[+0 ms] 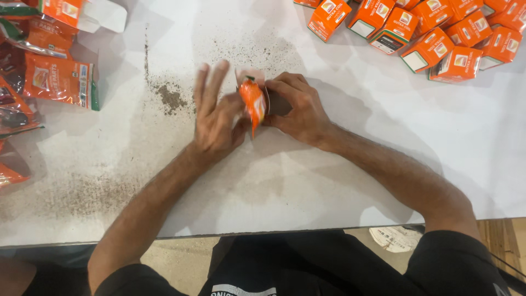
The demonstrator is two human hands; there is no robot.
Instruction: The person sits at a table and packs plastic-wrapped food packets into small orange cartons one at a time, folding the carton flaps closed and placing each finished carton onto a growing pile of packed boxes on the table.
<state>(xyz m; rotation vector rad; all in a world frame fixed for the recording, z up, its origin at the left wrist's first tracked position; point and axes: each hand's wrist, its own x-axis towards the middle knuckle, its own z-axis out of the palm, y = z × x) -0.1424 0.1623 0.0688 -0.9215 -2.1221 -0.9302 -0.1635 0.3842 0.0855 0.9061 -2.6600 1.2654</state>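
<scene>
Two hands meet mid-table: I judge the orange sachet [252, 104] light, soft and slippery, so my left hand [216, 118] pinches its lower end, fingers spread, while my right hand [298, 107] grips the small open carton [274, 101] around it

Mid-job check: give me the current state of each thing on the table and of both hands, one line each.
orange pouch: upright, pinched in left hand, at the carton's mouth
small carton: open, flap up, held by right hand
left hand: thumb on pouch, fingers spread, blurred
right hand: closed around carton
orange boxes: heaped, top right
flat pouches: piled, left edge
white table: dusted with dark powder
</scene>
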